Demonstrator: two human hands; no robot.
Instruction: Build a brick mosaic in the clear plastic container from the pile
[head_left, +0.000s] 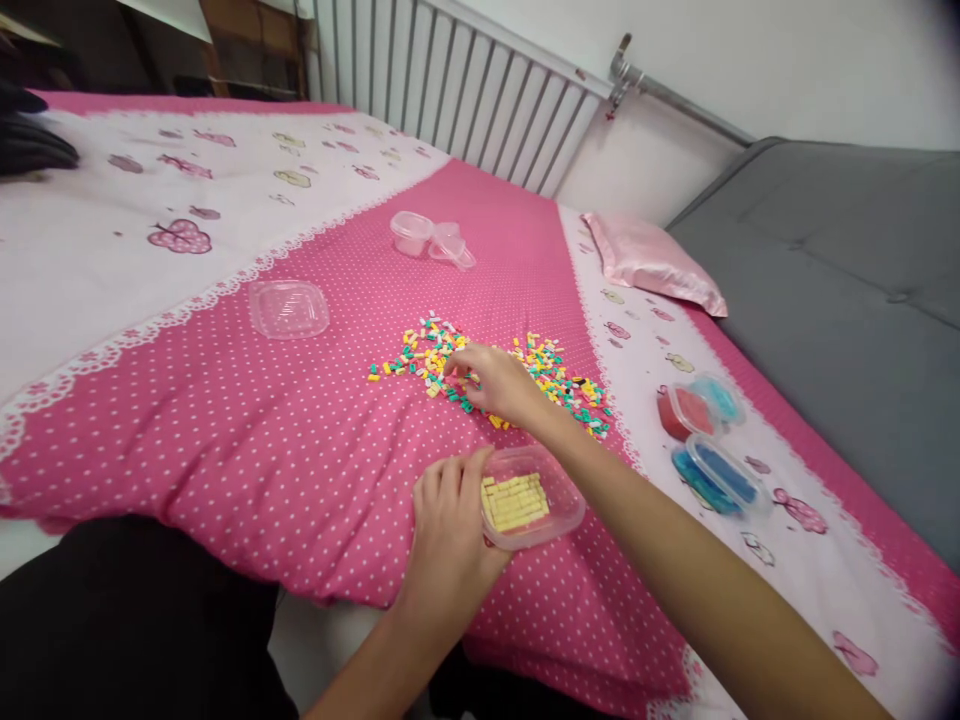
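My left hand [450,520] grips the left side of a clear plastic container [566,510], tilted a little at the bed's near edge. Inside it, yellow blocks [516,502] lie packed in neat rows. My right hand [499,382] reaches past the container to a loose pile of small colored blocks [555,375] in yellow, green, white, pink and other colors. Its fingers are bent down over the pile's left part, index and thumb apart, with no block visible between them. The palm and wrist cover some of the blocks.
A clear lid [289,308] lies left of the pile. Behind it stand clear containers [412,232]. At right are a container with red contents [684,410] and one with blue [716,475]. A pink pillow [652,265] rests by the grey headboard [832,240]; a radiator [465,85] stands behind.
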